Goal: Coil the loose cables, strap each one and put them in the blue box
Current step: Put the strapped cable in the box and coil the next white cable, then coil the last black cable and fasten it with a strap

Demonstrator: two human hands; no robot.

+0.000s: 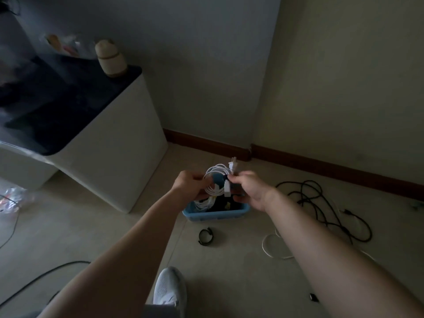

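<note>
Dim corner: pale tiled floor [114, 237], brown skirting [321, 166], a white cabinet [114, 157] at my left. Above the blue box [215, 215] my left grip [191, 184] clasps the coiled white cable [214, 177], its loop standing upright, plug [232, 166] pointing up; my right grip [249, 189] pinches it just beside the plug

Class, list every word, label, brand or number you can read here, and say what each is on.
No text can be read anywhere.
Blue box: no label shows.
White cable and plug: no marking legible.
Packets on the cabinet: too blurred to read.
</note>
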